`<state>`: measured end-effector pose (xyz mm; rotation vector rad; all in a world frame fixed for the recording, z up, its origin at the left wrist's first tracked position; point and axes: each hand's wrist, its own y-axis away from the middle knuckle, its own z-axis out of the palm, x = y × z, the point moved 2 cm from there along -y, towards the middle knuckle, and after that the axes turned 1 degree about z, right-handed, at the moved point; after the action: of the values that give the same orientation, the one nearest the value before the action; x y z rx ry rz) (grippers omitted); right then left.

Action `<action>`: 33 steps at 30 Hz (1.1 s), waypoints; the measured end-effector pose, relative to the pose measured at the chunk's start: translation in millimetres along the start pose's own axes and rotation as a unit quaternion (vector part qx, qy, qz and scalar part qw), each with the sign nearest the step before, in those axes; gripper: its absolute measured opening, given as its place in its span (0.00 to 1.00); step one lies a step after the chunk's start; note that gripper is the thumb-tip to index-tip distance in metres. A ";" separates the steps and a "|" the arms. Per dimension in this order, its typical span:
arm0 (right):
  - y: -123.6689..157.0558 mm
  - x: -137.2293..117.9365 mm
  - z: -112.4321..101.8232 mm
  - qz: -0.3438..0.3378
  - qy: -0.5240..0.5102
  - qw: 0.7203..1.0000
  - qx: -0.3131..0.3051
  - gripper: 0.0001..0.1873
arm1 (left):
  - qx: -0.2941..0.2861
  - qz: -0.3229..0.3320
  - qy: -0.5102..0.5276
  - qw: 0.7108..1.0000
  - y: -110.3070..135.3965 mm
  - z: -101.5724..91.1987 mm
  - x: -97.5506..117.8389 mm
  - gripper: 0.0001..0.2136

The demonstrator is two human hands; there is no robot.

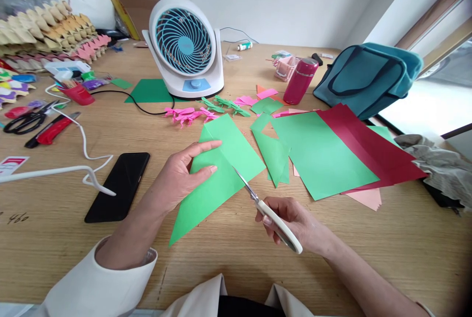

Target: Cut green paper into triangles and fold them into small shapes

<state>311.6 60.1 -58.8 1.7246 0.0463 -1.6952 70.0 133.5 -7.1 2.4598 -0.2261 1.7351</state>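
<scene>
My left hand (184,172) grips a light green sheet of paper (236,147) by its left side, thumb and forefinger closed on it. A crease or cut line runs slantwise across the sheet. In my right hand (291,221) is a pair of scissors (276,223) with white handles. Their blades point up and left and meet the paper near its middle; how far they are parted is hard to make out. Just right of the sheet lies a folded green paper piece (273,152).
Green paper (328,155) and dark red paper (372,155) overlap at the right, before a teal bag (368,76) and a pink bottle (300,81). Pink paper cutouts (184,116) lie below a fan (186,46). A black phone (118,187) and black scissors (31,118) are at left.
</scene>
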 end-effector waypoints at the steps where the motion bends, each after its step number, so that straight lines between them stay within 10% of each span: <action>1: -0.2 0.6 -0.1 -0.004 0.002 1.000 0.000 0.24 | 0.001 0.000 0.000 1.000 0.1 0.7 -0.1 0.25; 33: -1.9 3.8 2.6 -0.037 -0.002 0.999 0.016 0.22 | -0.016 -0.015 0.048 0.999 6.6 14.6 2.9 0.25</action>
<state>309.0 58.5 -62.7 1.7621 0.0816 -1.7618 83.2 124.2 -9.1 2.3390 -0.2043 1.8171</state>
